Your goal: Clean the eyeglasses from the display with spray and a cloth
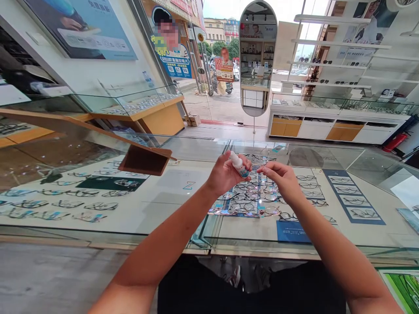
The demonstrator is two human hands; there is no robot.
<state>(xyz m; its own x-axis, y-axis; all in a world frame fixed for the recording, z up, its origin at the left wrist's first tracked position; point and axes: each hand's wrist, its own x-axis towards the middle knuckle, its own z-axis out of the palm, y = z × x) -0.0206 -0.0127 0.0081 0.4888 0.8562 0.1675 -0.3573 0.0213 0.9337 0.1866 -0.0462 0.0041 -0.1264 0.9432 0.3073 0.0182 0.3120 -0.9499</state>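
My left hand point(223, 174) is closed around a small white bottle point(237, 163) with a narrow nozzle-like top and a bluish label. The bottle leans, its top toward the upper left. Just to the right, my right hand point(284, 178) has thumb and forefinger pinched together. Whatever lies between those fingertips, if anything, is too small to name. Both hands are held above the glass display counter point(209, 244). Below them, under the glass, lie several rows of eyeglasses point(244, 207).
More eyeglasses point(101, 206) lie in the counter's left part. A brown wooden tray-like piece point(145, 159) rests on the glass at left. Beyond the counter stand an oval mirror point(257, 56), shelves with sunglasses point(347, 83) and a red fire extinguisher point(395, 141).
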